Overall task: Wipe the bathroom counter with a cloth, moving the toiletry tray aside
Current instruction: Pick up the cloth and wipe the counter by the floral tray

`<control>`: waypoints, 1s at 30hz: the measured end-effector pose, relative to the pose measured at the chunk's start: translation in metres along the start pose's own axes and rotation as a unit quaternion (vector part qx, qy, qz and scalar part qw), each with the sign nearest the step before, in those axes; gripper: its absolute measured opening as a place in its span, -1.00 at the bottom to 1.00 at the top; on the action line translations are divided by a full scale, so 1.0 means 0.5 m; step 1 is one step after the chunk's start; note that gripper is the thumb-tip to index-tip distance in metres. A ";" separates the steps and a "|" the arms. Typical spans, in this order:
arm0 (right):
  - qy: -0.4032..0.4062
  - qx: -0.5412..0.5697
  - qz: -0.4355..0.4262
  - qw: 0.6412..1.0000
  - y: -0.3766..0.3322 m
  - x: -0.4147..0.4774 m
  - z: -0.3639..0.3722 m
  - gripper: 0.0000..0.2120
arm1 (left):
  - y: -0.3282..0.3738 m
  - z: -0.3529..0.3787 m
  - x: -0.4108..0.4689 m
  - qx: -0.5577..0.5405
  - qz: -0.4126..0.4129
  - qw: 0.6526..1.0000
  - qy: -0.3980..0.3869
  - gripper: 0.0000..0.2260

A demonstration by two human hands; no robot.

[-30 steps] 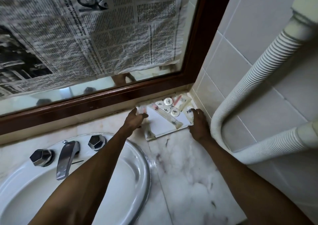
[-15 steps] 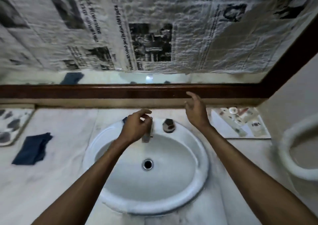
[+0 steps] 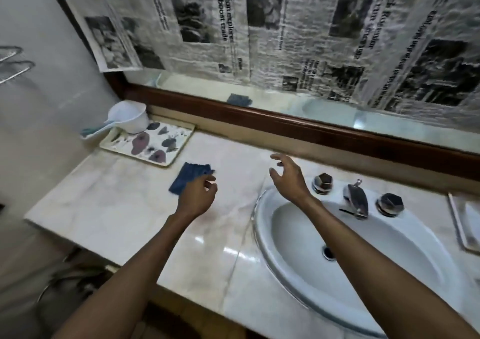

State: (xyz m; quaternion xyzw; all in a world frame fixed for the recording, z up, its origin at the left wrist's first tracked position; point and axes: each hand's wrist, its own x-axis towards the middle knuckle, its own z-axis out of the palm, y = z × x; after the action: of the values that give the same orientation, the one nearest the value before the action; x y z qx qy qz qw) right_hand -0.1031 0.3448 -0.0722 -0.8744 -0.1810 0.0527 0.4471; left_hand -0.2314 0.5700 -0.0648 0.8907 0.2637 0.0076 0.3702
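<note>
Both arms are reaching out over the marble counter [image 3: 117, 196], left of the sink [image 3: 298, 248]. The left hand [image 3: 196, 196] is hovering just at the near edge of the blue cloth [image 3: 191, 175], its grip loosely curled and holding nothing. The right hand [image 3: 288, 176] is hanging above the sink's left rim, fingers spread, its grip open and empty. The cloth is lying flat on the counter, well left of the sink. Farther left, at the back corner, a patterned tray [image 3: 145, 154] is sitting with a white scoop [image 3: 130, 118] on its far end. Only the edge of another tray [image 3: 461, 232] is showing right of the sink, past the tap [image 3: 355, 201].
</note>
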 end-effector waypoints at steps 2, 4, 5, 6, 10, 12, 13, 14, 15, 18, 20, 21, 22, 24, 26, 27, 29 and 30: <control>-0.042 -0.016 0.001 0.999 -0.006 0.017 0.056 -0.63 | -0.051 -0.023 0.023 0.004 -0.031 0.999 0.016 -0.78; -0.076 -0.034 0.007 0.997 -0.002 0.038 0.106 -0.61 | -0.100 -0.036 0.054 0.009 -0.048 0.998 0.029 -0.86; -0.091 -0.039 0.013 0.995 0.002 0.049 0.129 -0.60 | -0.123 -0.041 0.073 0.012 -0.058 0.998 0.034 -0.91; -0.106 -0.045 0.020 0.993 0.005 0.061 0.152 -0.58 | -0.147 -0.043 0.094 0.011 -0.070 0.997 0.038 -0.88; -0.147 -0.076 0.033 0.986 0.030 0.121 0.237 -0.54 | -0.221 -0.042 0.182 -0.006 -0.126 0.991 0.042 -0.50; -0.155 -0.084 0.036 0.984 0.045 0.144 0.276 -0.53 | -0.241 -0.033 0.216 -0.005 -0.132 0.991 0.035 -0.45; -0.158 -0.091 0.035 0.983 0.054 0.153 0.293 -0.52 | -0.250 -0.025 0.233 -0.002 -0.133 0.991 0.032 -0.45; -0.162 -0.103 0.033 0.981 0.061 0.161 0.309 -0.51 | -0.257 -0.018 0.248 0.000 -0.135 0.990 0.032 -0.46; -0.169 -0.119 0.030 0.978 0.068 0.169 0.324 -0.50 | -0.262 -0.010 0.263 0.006 -0.134 0.990 0.039 -0.49; -0.185 -0.171 0.020 0.968 0.084 0.187 0.352 -0.47 | -0.279 0.016 0.297 0.016 -0.113 0.991 0.074 -0.62; -0.178 -0.192 0.015 0.965 0.089 0.193 0.362 -0.47 | -0.286 0.030 0.309 0.001 -0.093 0.992 0.085 -0.74; -0.169 -0.196 0.013 0.966 0.091 0.194 0.367 -0.47 | -0.286 0.035 0.313 -0.014 -0.086 0.992 0.090 -0.83; -0.158 -0.198 0.010 0.967 0.093 0.196 0.372 -0.47 | -0.288 0.038 0.316 -0.033 -0.082 0.992 0.092 -0.95; -0.137 -0.200 0.006 0.970 0.093 0.201 0.380 -0.49 | -0.289 0.040 0.322 -0.069 -0.080 0.990 0.095 -0.86; -0.114 -0.197 0.011 0.974 0.089 0.202 0.391 -0.50 | -0.294 0.034 0.328 -0.089 -0.075 0.989 0.096 -0.86; -0.103 -0.195 0.014 0.975 0.085 0.203 0.397 -0.51 | -0.295 0.028 0.331 -0.094 -0.062 0.989 0.091 -0.85; -0.092 -0.191 0.016 0.977 0.074 0.207 0.410 -0.51 | -0.291 0.011 0.337 -0.091 -0.024 0.992 0.078 -0.80; -0.093 -0.192 0.016 0.977 0.067 0.211 0.417 -0.51 | -0.287 0.000 0.341 -0.093 -0.007 0.993 0.073 -0.78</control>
State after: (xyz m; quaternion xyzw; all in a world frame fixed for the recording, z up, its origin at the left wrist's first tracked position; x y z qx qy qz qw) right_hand -0.0489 0.5242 -0.2159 -0.9380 -0.2147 0.1045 0.2513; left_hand -0.1512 0.7352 -0.1912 0.8474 0.2947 0.0943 0.4316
